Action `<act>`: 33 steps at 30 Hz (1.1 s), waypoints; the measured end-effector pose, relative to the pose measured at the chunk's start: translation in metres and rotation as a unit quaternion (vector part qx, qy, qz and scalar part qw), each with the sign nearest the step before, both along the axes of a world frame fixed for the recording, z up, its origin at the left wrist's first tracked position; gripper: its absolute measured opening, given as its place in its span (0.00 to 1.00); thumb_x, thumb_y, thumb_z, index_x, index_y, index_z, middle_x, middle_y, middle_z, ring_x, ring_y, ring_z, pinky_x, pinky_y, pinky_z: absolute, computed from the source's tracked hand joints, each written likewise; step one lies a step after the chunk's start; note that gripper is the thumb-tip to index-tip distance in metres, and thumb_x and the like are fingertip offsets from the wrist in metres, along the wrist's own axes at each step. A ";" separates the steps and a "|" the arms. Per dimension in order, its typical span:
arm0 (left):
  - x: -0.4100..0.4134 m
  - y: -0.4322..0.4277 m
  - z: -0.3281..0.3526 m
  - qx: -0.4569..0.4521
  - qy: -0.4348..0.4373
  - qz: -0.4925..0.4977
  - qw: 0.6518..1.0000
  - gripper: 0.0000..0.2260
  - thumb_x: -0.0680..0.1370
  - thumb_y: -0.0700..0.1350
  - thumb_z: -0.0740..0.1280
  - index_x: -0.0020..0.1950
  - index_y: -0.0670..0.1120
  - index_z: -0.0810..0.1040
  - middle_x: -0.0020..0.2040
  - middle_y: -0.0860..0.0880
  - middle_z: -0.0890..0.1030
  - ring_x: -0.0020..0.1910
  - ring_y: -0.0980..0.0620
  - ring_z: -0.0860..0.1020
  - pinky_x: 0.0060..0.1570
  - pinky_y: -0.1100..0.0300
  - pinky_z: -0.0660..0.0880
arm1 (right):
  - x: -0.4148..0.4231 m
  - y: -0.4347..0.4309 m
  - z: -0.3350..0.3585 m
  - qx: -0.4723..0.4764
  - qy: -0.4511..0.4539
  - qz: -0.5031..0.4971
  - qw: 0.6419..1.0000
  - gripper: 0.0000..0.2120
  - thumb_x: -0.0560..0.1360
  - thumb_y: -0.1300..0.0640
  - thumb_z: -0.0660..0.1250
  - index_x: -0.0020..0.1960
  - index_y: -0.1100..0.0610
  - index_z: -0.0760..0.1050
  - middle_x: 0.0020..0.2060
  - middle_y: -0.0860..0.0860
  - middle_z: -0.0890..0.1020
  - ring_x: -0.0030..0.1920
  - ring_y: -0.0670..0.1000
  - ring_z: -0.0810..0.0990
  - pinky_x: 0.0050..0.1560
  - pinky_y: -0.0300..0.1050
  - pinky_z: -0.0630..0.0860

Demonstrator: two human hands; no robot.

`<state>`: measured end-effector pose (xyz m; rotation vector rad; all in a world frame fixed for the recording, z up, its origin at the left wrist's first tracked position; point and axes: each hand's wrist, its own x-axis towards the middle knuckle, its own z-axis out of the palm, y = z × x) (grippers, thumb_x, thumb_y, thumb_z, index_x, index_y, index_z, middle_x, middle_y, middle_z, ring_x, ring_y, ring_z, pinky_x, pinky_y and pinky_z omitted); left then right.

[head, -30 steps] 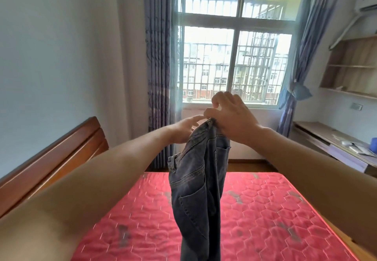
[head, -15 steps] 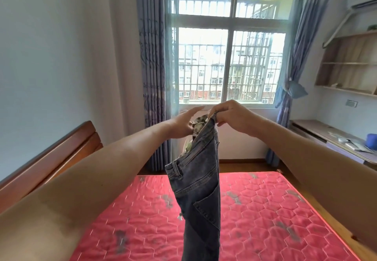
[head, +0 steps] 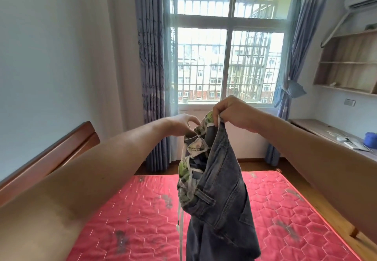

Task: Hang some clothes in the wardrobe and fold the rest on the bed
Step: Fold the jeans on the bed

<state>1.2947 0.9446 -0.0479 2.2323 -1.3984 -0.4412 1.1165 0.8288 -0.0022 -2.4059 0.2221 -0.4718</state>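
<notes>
One wooden headboard (head: pixel 51 158) stands at the left side of the one red bed (head: pixel 142 220). Beyond the bed hang two curtains, the left curtain (head: pixel 151 77) and the right curtain (head: pixel 289 66), on either side of one window (head: pixel 228 56). Above the bed, two hands hold up one pair of jeans (head: pixel 224 189). The left hand (head: pixel 179 125) pinches the patterned inner fabric and the right hand (head: pixel 230 113) pinches the waistband. Right of the bed are one desk (head: pixel 318 128) and one shelf (head: pixel 346 66).
</notes>
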 end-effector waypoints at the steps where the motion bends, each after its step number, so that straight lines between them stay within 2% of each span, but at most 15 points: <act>1: -0.001 0.000 -0.002 0.001 -0.016 0.004 1.000 0.27 0.77 0.47 0.73 0.74 0.50 0.69 0.59 0.50 0.77 0.51 0.54 0.79 0.60 0.55 0.74 | 0.001 0.000 -0.001 -0.007 0.002 -0.001 1.000 0.20 0.67 0.76 0.57 0.29 0.57 0.80 0.30 0.48 0.79 0.41 0.50 0.76 0.46 0.45 0.74; 3: -0.001 0.000 -0.005 -0.006 -0.023 0.009 1.000 0.25 0.76 0.51 0.74 0.71 0.50 0.72 0.61 0.53 0.76 0.52 0.51 0.79 0.57 0.58 0.75 | 0.005 0.001 -0.005 -0.023 0.003 0.000 1.000 0.21 0.65 0.75 0.56 0.28 0.56 0.80 0.33 0.56 0.78 0.41 0.54 0.74 0.47 0.48 0.73; 6: 0.005 -0.002 -0.010 -0.027 -0.045 0.037 0.998 0.11 0.79 0.52 0.70 0.57 0.47 0.80 0.56 0.47 0.81 0.48 0.51 0.81 0.42 0.62 0.76 | 0.009 0.004 -0.007 -0.042 -0.009 0.002 0.999 0.21 0.64 0.75 0.55 0.28 0.55 0.80 0.34 0.59 0.78 0.39 0.53 0.73 0.44 0.47 0.72; 10: 0.011 0.008 -0.009 -0.071 -0.093 0.083 0.990 0.06 0.82 0.47 0.65 0.47 0.46 0.74 0.47 0.45 0.78 0.39 0.52 0.75 0.37 0.61 0.71 | 0.007 -0.004 -0.009 -0.103 -0.010 -0.019 0.994 0.18 0.64 0.75 0.56 0.31 0.60 0.81 0.25 0.48 0.77 0.30 0.41 0.73 0.38 0.41 0.74; 11: 0.012 0.013 -0.008 -0.089 -0.092 0.098 0.987 0.07 0.82 0.46 0.64 0.45 0.47 0.72 0.45 0.45 0.77 0.38 0.52 0.74 0.36 0.60 0.71 | 0.006 -0.011 -0.013 -0.135 -0.003 -0.027 0.990 0.18 0.65 0.74 0.56 0.31 0.59 0.81 0.24 0.46 0.77 0.30 0.41 0.74 0.39 0.42 0.75; 14: 0.018 0.025 -0.001 -0.158 -0.048 0.113 0.980 0.07 0.81 0.44 0.63 0.45 0.47 0.69 0.44 0.43 0.77 0.37 0.49 0.77 0.35 0.58 0.76 | 0.003 -0.036 -0.031 -0.234 0.040 -0.042 0.970 0.20 0.70 0.70 0.58 0.30 0.51 0.79 0.31 0.47 0.80 0.37 0.47 0.79 0.43 0.46 0.79; 16: 0.015 0.028 0.007 -0.199 -0.017 0.103 0.974 0.07 0.82 0.42 0.64 0.45 0.47 0.68 0.42 0.43 0.76 0.36 0.49 0.78 0.31 0.63 0.75 | 0.002 -0.047 -0.049 -0.283 0.078 -0.061 0.954 0.18 0.76 0.64 0.58 0.34 0.49 0.78 0.35 0.48 0.81 0.37 0.51 0.79 0.41 0.47 0.79; 18: 0.008 0.029 0.016 -0.213 0.005 0.091 0.973 0.08 0.82 0.40 0.63 0.45 0.46 0.67 0.41 0.44 0.75 0.35 0.52 0.78 0.29 0.67 0.74 | 0.005 -0.049 -0.070 -0.321 0.110 -0.082 0.937 0.13 0.80 0.56 0.57 0.45 0.49 0.79 0.40 0.51 0.83 0.39 0.55 0.79 0.40 0.48 0.79; 20: 0.002 0.028 0.023 -0.212 0.002 0.090 0.973 0.08 0.82 0.40 0.63 0.45 0.46 0.67 0.43 0.44 0.75 0.36 0.52 0.78 0.30 0.67 0.75 | 0.011 -0.043 -0.094 -0.336 0.122 -0.085 0.930 0.10 0.81 0.49 0.56 0.56 0.47 0.75 0.43 0.54 0.81 0.41 0.59 0.80 0.41 0.50 0.78; 21: 0.002 0.029 0.027 -0.216 -0.007 0.096 0.972 0.08 0.82 0.40 0.63 0.45 0.46 0.66 0.43 0.44 0.74 0.37 0.51 0.78 0.30 0.66 0.75 | 0.015 -0.039 -0.106 -0.340 0.130 -0.080 0.928 0.11 0.80 0.46 0.56 0.59 0.46 0.73 0.44 0.55 0.81 0.43 0.60 0.80 0.42 0.50 0.78; 23: 0.004 0.036 0.035 -0.231 -0.014 0.117 0.966 0.08 0.82 0.40 0.63 0.45 0.46 0.66 0.44 0.43 0.75 0.39 0.48 0.79 0.31 0.62 0.78 | 0.022 -0.031 -0.131 -0.358 0.158 -0.064 0.918 0.15 0.79 0.41 0.56 0.58 0.46 0.73 0.47 0.55 0.82 0.46 0.61 0.82 0.44 0.50 0.79; 26: 0.012 0.055 0.050 -0.256 -0.018 0.165 0.952 0.07 0.80 0.39 0.64 0.47 0.45 0.67 0.47 0.40 0.76 0.47 0.40 0.82 0.40 0.46 0.84 | 0.035 -0.024 -0.165 -0.365 0.213 -0.042 0.905 0.24 0.78 0.32 0.54 0.57 0.48 0.76 0.50 0.56 0.82 0.50 0.61 0.83 0.46 0.50 0.79; 27: 0.016 0.062 0.054 -0.263 -0.023 0.182 0.947 0.06 0.80 0.38 0.64 0.48 0.44 0.67 0.48 0.40 0.76 0.48 0.39 0.82 0.41 0.45 0.84 | 0.037 -0.021 -0.175 -0.360 0.227 -0.034 0.904 0.28 0.77 0.28 0.52 0.57 0.48 0.76 0.51 0.56 0.82 0.50 0.61 0.83 0.46 0.50 0.80; 30: 0.025 0.082 0.064 -0.310 -0.016 0.235 0.921 0.05 0.80 0.37 0.64 0.50 0.43 0.68 0.49 0.39 0.76 0.45 0.43 0.82 0.36 0.53 0.84 | 0.047 -0.011 -0.201 -0.341 0.245 -0.005 0.908 0.47 0.63 0.14 0.41 0.58 0.47 0.76 0.49 0.53 0.82 0.51 0.59 0.82 0.45 0.48 0.79; 33: 0.039 0.100 0.073 -0.366 -0.002 0.290 0.884 0.07 0.80 0.38 0.65 0.47 0.43 0.67 0.49 0.40 0.76 0.43 0.45 0.82 0.35 0.55 0.83 | 0.057 -0.004 -0.220 -0.352 0.250 0.016 0.902 0.56 0.53 0.10 0.40 0.67 0.41 0.72 0.59 0.49 0.80 0.58 0.56 0.79 0.51 0.50 0.79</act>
